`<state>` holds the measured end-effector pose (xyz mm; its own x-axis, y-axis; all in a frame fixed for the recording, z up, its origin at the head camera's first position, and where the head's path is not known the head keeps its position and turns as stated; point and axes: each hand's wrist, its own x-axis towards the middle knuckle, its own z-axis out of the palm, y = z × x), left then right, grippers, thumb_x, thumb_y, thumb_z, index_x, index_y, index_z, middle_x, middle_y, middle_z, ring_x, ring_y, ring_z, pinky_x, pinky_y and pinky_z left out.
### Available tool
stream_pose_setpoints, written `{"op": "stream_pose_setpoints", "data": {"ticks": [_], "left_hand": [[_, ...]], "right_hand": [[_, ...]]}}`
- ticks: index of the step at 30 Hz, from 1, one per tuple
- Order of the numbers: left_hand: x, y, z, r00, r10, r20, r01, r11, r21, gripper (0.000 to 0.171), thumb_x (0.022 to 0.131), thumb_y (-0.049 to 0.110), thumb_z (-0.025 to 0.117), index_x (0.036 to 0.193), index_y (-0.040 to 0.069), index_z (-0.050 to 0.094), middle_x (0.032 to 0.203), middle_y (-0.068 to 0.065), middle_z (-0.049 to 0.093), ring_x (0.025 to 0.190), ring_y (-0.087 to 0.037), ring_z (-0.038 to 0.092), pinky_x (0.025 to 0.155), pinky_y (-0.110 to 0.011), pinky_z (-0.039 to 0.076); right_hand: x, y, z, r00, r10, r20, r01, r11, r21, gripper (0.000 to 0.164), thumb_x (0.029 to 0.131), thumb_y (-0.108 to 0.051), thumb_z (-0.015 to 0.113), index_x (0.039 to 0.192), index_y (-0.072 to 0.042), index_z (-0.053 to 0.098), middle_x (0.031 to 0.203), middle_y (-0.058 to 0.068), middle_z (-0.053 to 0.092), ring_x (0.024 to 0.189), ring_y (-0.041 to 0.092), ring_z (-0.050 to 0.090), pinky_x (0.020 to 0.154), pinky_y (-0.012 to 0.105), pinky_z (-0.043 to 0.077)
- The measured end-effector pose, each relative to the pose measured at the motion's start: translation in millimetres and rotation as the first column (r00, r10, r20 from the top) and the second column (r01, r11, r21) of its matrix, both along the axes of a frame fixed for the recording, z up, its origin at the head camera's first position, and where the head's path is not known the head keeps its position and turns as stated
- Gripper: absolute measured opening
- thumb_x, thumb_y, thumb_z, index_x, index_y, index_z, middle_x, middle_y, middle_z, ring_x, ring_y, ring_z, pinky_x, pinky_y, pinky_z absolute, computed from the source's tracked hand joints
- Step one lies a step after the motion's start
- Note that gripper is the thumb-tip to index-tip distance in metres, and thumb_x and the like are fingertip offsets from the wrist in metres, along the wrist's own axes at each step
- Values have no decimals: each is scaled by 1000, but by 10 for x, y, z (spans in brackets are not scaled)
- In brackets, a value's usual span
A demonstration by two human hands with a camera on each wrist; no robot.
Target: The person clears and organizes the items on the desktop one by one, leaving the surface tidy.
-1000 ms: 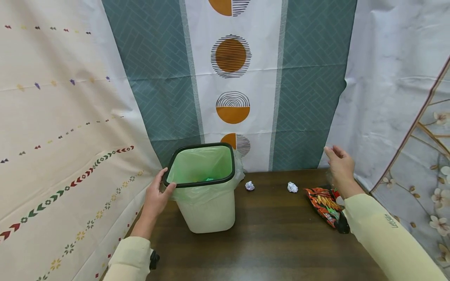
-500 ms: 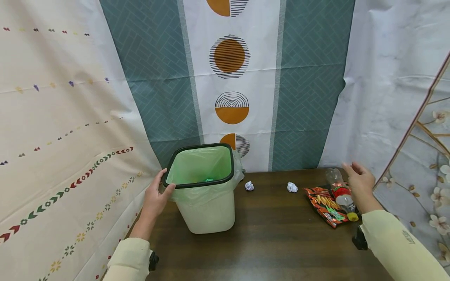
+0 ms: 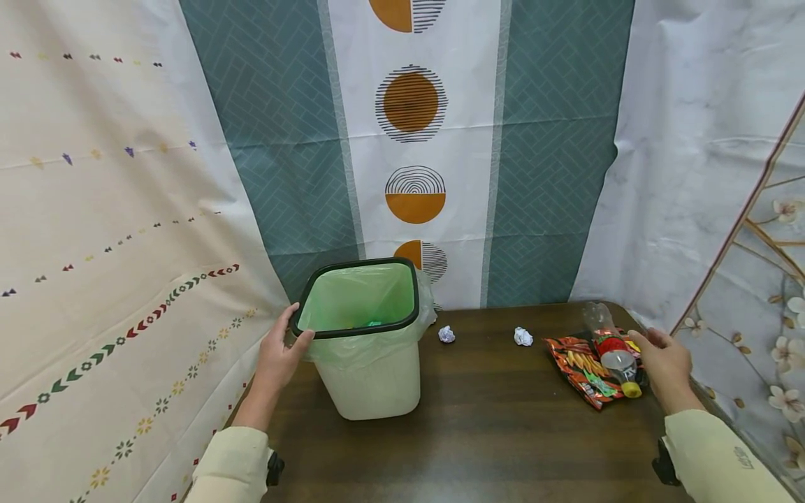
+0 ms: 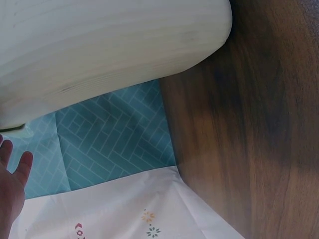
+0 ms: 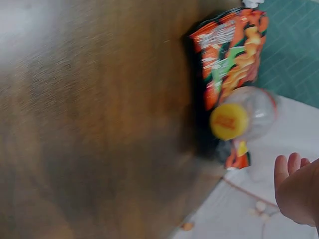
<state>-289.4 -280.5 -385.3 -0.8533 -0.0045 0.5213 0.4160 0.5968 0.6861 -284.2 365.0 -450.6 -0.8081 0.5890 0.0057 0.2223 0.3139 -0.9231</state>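
Note:
A pale trash bin [image 3: 376,384] with a black rim and a thin green liner bag stands left of the middle. At its left front corner my left hand [image 3: 279,353] touches the rim, thumb and fingers spread to either side; the left wrist view shows fingers [image 4: 22,169] fairly straight near the rim. On the right, my right hand [image 3: 666,363] is beside a clear plastic bottle [image 3: 619,360] with a red label and yellow cap, holding nothing. The bottle lies on an orange and black snack bag [image 3: 581,360]. A gap separates hand and bottle in the right wrist view.
Two crumpled paper balls, one near the bin [image 3: 446,334] and another paper ball [image 3: 523,336] farther right, lie at the back of the dark wooden table [image 3: 478,426]. Patterned cloths [image 3: 547,175] hang behind and at both sides. Bits of green and yellow rubbish [image 3: 372,323] show inside the bin.
My right hand has moved right and toward me, from over the bottle to beside it, uncovering the bottle on the snack bag. The left hand and bin have stayed put.

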Motion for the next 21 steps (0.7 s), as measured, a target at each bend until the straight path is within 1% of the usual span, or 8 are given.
{"op": "stream_pose_setpoints", "data": {"ticks": [7,11,14,15,18,21], "left_hand": [[-5,-4,-11,1000,-3,-13,3,1000,2,64,96,32,57,152,7,37,151,-24,39,136,-40,39,109,-60,30],[-1,-5,-6,1000,-9,-8,9,1000,4,65,97,34,57,152,8,36,152,-23,37,137,-40,39,109,-61,30],[5,-6,-5,1000,-13,0,13,1000,4,65,97,34,57,153,8,35,153,-23,36,138,-40,37,109,-61,29],[6,-6,-6,1000,-12,0,12,1000,2,65,97,34,57,153,8,35,153,-23,36,138,-40,37,109,-61,29],[15,-1,4,1000,-10,-5,10,1000,-6,65,97,34,57,153,7,36,153,-24,36,138,-41,37,109,-61,29],[26,5,17,1000,-7,-12,7,1000,-14,65,97,34,57,152,7,36,152,-26,36,138,-42,36,109,-61,28]], "right_hand": [[80,81,-217,999,31,45,-35,994,102,69,100,-40,51,143,13,40,143,35,41,130,48,40,103,55,35],[103,118,-349,994,41,97,-55,988,147,72,99,-43,53,139,15,42,141,36,42,126,51,40,100,57,36],[128,117,-421,992,40,121,-58,987,148,74,98,-46,54,138,15,43,140,35,43,124,50,42,95,56,39],[140,110,-437,992,38,118,-56,987,149,72,98,-45,54,138,15,44,140,35,44,124,50,43,95,55,39],[176,95,-479,992,51,118,-67,988,137,72,98,-44,54,139,15,44,141,34,44,126,50,41,97,56,38],[196,85,-513,991,65,114,-80,987,140,74,98,-45,55,139,15,43,141,34,43,127,52,39,100,59,35]]}}
